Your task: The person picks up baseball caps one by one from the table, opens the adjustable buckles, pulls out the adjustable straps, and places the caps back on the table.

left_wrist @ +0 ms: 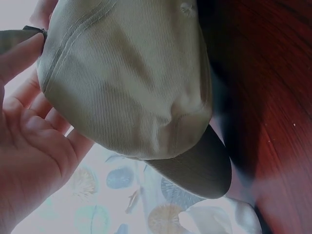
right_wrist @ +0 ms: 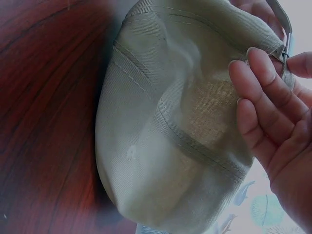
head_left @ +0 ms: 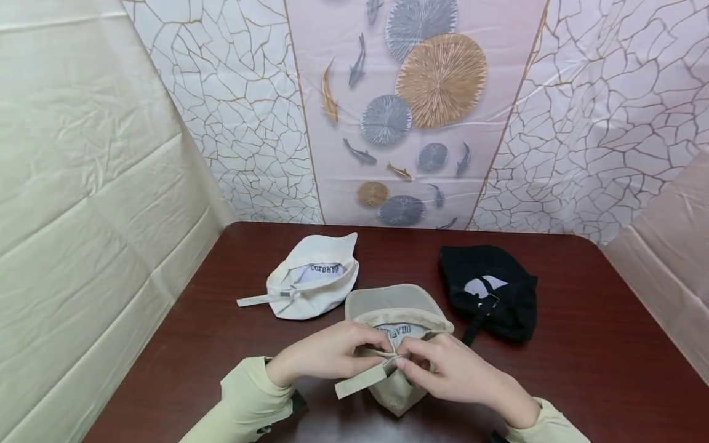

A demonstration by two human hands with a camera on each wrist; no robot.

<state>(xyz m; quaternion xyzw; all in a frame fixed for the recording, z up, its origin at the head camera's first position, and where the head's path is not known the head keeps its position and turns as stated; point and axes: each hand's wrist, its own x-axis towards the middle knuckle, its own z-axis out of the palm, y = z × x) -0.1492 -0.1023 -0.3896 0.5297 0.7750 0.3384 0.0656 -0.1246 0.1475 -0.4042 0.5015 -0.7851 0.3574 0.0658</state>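
Observation:
A beige baseball cap (head_left: 396,394) lies crown-down at the near middle of the table, its brim (head_left: 394,298) pointing away and lettering showing inside. My left hand (head_left: 332,352) pinches the cap's back strap from the left, close to the buckle. From the other side my right hand (head_left: 451,368) pinches the strap between thumb and index finger. The loose strap end (head_left: 360,382) sticks out to the lower left. In the right wrist view the other fingers (right_wrist: 263,109) lie against the cap's fabric (right_wrist: 161,122). The left wrist view shows the crown (left_wrist: 126,83) beside the left palm.
A white cap (head_left: 318,301) lies upturned at the back left, its strap stretched leftward. At the back right is a black cap (head_left: 512,301) with a white patch and a hanging strap. Patterned cloth (head_left: 249,123) hangs behind the dark red table (head_left: 183,363).

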